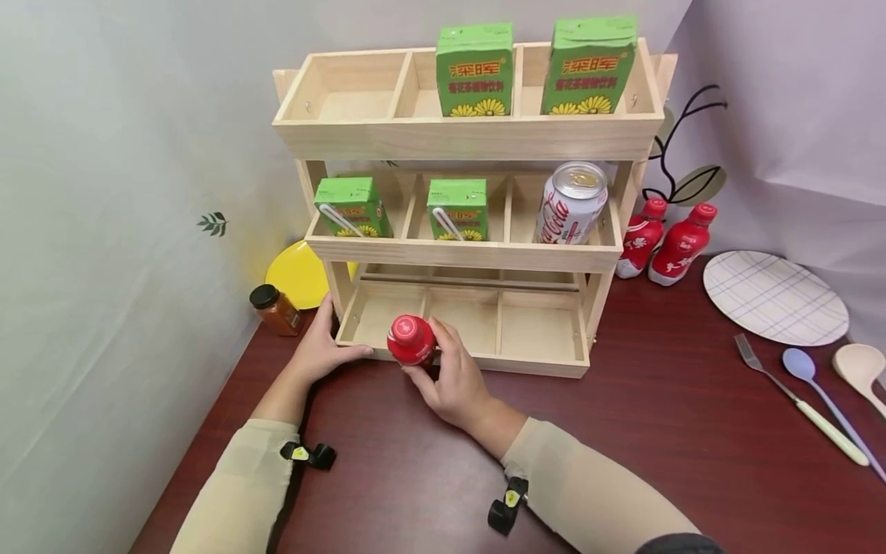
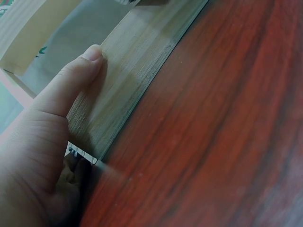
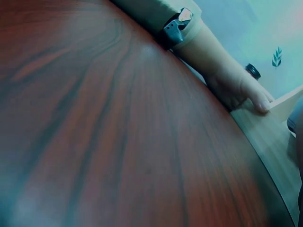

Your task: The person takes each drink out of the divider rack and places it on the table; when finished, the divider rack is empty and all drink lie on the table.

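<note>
A three-tier wooden shelf rack (image 1: 457, 142) stands on the table. My right hand (image 1: 457, 385) grips a small red bottle (image 1: 410, 342) with a red cap, thumb on the near side and fingers on the right. The bottle overlaps the bottom tier's front board in the head view; its lower part is hidden. My left hand (image 1: 321, 348) holds the rack's lower left front corner. Its thumb (image 2: 83, 71) lies on the front board (image 2: 137, 61), and the other fingers are along the side. In the right wrist view, the left hand (image 3: 239, 92) shows at that corner.
Green drink cartons (image 1: 474, 73) and a Coca-Cola can (image 1: 571, 204) stand in the upper tiers. Two red bottles (image 1: 681, 245), a checked plate (image 1: 775, 298), a fork (image 1: 803, 400) and spoons lie to the right. A black-lidded jar (image 1: 277, 312) and yellow plate (image 1: 298, 273) are left.
</note>
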`<state>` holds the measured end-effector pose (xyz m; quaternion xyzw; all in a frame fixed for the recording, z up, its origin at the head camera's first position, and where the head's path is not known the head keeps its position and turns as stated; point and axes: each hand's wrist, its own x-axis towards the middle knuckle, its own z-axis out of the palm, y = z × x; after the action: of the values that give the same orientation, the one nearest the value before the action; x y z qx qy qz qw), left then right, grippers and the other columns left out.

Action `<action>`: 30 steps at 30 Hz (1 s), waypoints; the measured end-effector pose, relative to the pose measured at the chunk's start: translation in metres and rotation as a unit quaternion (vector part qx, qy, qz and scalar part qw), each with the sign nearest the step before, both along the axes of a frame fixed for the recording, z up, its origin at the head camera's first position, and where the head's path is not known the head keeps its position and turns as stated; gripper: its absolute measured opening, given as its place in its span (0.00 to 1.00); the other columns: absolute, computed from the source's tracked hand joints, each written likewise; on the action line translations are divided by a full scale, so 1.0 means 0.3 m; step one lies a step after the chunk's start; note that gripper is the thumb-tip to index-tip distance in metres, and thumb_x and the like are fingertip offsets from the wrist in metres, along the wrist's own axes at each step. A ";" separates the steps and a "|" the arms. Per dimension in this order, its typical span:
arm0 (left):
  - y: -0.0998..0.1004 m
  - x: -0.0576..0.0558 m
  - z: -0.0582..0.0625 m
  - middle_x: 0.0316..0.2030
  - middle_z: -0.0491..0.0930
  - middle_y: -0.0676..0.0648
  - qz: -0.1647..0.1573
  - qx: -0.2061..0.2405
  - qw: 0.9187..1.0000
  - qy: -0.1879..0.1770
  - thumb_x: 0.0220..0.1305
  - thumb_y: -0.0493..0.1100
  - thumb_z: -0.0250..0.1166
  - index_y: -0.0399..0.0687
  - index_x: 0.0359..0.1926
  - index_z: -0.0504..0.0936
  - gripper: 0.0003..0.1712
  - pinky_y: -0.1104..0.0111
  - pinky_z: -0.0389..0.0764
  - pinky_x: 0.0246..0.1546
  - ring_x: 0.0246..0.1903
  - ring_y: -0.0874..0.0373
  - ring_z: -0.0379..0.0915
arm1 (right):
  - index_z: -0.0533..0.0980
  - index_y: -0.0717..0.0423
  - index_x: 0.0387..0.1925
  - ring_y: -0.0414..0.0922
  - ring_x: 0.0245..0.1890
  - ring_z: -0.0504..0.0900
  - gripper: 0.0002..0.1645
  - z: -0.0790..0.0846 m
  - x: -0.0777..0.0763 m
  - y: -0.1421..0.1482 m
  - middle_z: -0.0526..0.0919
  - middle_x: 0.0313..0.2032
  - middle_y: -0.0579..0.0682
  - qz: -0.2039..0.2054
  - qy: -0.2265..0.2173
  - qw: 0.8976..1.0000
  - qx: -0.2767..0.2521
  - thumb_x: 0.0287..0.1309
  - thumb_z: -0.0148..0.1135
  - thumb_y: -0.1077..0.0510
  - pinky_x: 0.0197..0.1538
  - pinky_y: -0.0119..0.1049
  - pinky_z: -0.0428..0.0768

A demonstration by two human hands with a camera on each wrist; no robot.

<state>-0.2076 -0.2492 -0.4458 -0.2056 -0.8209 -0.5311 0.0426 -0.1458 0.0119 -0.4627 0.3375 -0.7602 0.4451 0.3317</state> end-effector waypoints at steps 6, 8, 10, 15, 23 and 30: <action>0.000 0.004 0.003 0.64 0.62 0.36 0.007 -0.010 1.000 -0.002 0.36 0.36 0.83 0.44 0.73 0.51 0.66 0.70 0.68 0.55 0.60 0.41 0.65 | 0.58 0.73 0.65 0.54 0.57 0.73 0.44 0.002 0.025 0.033 0.70 0.57 0.66 0.007 -0.017 1.000 0.012 0.64 0.57 0.43 0.59 0.43 0.71; 0.000 0.004 0.004 0.65 0.62 0.36 0.008 -0.012 1.000 -0.001 0.36 0.36 0.83 0.44 0.73 0.51 0.66 0.71 0.68 0.55 0.60 0.42 0.64 | 0.58 0.72 0.65 0.54 0.58 0.72 0.43 0.003 0.031 0.043 0.70 0.56 0.67 0.011 -0.019 1.000 0.012 0.64 0.57 0.43 0.60 0.43 0.70; 0.000 0.004 0.004 0.65 0.62 0.37 0.008 -0.014 1.000 -0.001 0.36 0.36 0.83 0.44 0.73 0.51 0.66 0.71 0.68 0.55 0.60 0.42 0.64 | 0.59 0.70 0.66 0.53 0.58 0.72 0.43 0.004 0.037 0.053 0.71 0.57 0.66 0.018 -0.025 0.999 0.009 0.64 0.58 0.43 0.61 0.43 0.70; 0.000 0.006 0.005 0.65 0.62 0.37 0.006 -0.008 1.000 -0.004 0.36 0.35 0.83 0.45 0.74 0.50 0.67 0.67 0.68 0.56 0.60 0.43 0.64 | 0.59 0.66 0.67 0.51 0.59 0.72 0.42 0.003 0.052 0.079 0.71 0.58 0.61 0.030 -0.034 0.999 0.009 0.63 0.60 0.43 0.61 0.43 0.69; 0.000 0.008 0.005 0.65 0.61 0.37 0.004 -0.005 1.000 -0.007 0.36 0.35 0.83 0.44 0.74 0.50 0.67 0.66 0.67 0.57 0.61 0.43 0.63 | 0.60 0.70 0.64 0.53 0.56 0.74 0.42 -0.010 0.064 0.117 0.72 0.56 0.61 0.037 -0.002 0.999 0.006 0.62 0.61 0.45 0.60 0.43 0.71; 0.002 0.005 0.004 0.65 0.61 0.35 -0.002 0.000 1.000 -0.007 0.36 0.34 0.82 0.43 0.74 0.50 0.67 0.67 0.68 0.55 0.61 0.41 0.63 | 0.60 0.67 0.66 0.52 0.56 0.74 0.42 -0.007 0.083 0.149 0.72 0.56 0.60 0.042 -0.021 0.999 0.018 0.61 0.62 0.45 0.60 0.42 0.71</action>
<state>-0.2062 -0.2485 -0.4447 -0.2037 -0.8207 -0.5326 0.0363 -0.1210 0.0566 -0.4647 0.3652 -0.7603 0.4518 0.2905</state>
